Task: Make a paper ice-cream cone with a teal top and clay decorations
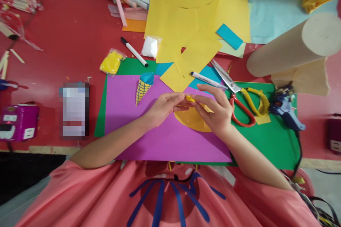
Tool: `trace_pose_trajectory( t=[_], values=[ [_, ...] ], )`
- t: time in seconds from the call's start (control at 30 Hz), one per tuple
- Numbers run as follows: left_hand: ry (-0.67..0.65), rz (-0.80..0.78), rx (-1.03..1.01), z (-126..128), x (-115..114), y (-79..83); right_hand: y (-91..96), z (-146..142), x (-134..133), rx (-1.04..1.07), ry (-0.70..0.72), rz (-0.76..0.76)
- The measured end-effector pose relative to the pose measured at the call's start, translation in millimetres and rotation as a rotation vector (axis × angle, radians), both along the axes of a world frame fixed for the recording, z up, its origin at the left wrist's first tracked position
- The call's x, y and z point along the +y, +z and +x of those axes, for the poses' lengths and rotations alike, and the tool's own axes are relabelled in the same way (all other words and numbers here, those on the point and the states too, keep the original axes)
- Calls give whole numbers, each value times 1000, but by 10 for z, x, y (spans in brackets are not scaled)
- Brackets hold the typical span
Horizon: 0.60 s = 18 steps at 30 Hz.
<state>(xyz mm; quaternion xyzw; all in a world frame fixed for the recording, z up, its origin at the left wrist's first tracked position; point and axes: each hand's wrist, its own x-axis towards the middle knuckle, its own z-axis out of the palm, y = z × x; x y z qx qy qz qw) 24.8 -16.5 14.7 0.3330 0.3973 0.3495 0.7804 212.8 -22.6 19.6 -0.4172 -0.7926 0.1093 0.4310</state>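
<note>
A small lump of yellow clay (190,98) is pinched at the fingertips of my right hand (217,110), whose other fingers are bent and raised. My left hand (165,106) meets it from the other side, thumb and fingers closed against the lump. Below them an orange-yellow round sheet (194,120) rests on a purple sheet (149,138), partly covered by my right hand. Left of my hands lies a small cone (144,87) with a yellow gridded body and a blue top.
Scissors (231,85) lie open to the right, with a blue glue gun (286,108) beyond. A tall cardboard tube (282,48) stands behind. Markers (135,54), a yellow clay packet (112,62), a white packet (150,46) and yellow sheets (183,17) lie farther back.
</note>
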Motion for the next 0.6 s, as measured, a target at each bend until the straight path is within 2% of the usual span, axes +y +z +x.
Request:
trace_pose_trajectory(
  t=[0.13,0.33,0.47,0.6],
  values=[
    [-33,85,88,4,-34,-23,-34,-21,-9,-60,33,-7],
    [-115,220,184,8,-43,39,-101,-69,-33,-10,119,-74],
    [-117,144,97,15,-21,33,-67,-85,-35,11,191,-183],
    [-108,36,36,79,-51,-9,59,-150,28,-86,217,-163]
  ],
)
